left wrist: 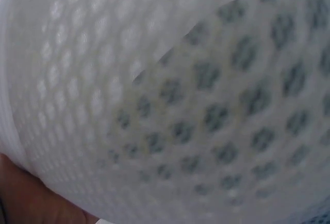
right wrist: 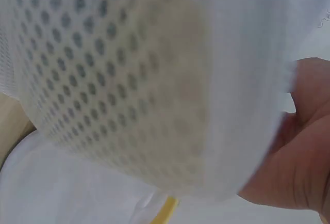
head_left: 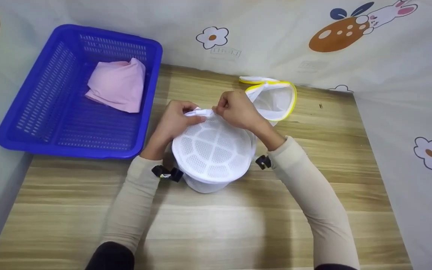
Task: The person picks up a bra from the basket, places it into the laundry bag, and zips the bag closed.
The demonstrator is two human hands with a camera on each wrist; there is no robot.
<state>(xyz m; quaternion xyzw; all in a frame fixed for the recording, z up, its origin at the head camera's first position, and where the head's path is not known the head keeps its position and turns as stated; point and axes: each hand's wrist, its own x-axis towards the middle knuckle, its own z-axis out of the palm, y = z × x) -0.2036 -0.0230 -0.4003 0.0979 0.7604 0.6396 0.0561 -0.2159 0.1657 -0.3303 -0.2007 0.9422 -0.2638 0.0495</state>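
Note:
A round white mesh laundry bag (head_left: 212,150) stands on the wooden table, its ribbed circular top facing up. At the far edge of that top, my left hand (head_left: 173,120) pinches the white rim between thumb and fingers. Just to its right, my right hand (head_left: 238,108) pinches the same rim with curled fingers. In the left wrist view, honeycomb mesh of the laundry bag (left wrist: 154,100) fills the picture, with part of the left hand (left wrist: 36,198) at lower left. The right wrist view has the right hand (right wrist: 299,162) against the bag's white edge band (right wrist: 247,90).
A blue plastic basket (head_left: 151,101) stands at the left with a folded pink cloth (head_left: 118,86) inside. Behind my right hand lies another white mesh bag with yellow trim (head_left: 294,98). A patterned sheet (head_left: 268,33) hangs along the table's back and sides.

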